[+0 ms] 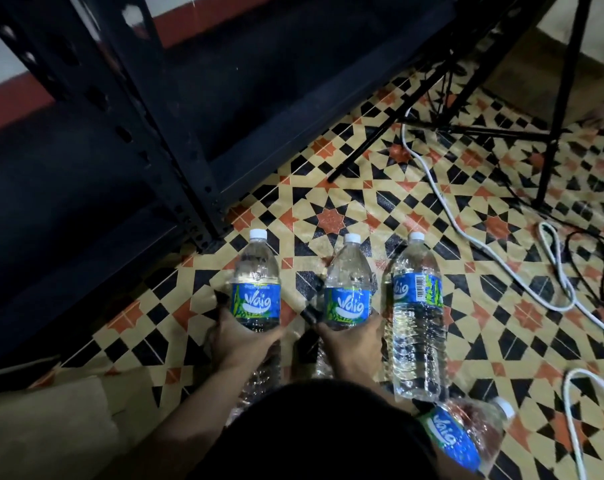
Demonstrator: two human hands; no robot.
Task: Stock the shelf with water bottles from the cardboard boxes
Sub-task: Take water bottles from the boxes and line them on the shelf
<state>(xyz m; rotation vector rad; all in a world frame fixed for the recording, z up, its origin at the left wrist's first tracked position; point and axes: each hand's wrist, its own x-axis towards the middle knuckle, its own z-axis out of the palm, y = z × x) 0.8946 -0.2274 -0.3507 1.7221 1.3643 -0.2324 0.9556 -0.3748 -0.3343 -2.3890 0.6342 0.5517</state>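
Both hands clasp bottles below the labels: the left hand (238,341) wraps the left water bottle (256,296), the right hand (354,344) wraps the middle water bottle (349,289). Just right of the right grip a third bottle (416,327) stands on the tiled floor (331,216); a fourth bottle (463,434) lies tilted behind it. Ahead and left of the left grip rises the black shelf (175,150).

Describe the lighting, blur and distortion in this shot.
Head view: dim overall, the shelf nearly black apart from a glare spot on its post; head view: the tiled floor and the labels on the left bottle, middle bottle and right bottle read sharp; head view: the lying bottle at the bottom corner is smeared, and the wide lens tilts the shelf posts.
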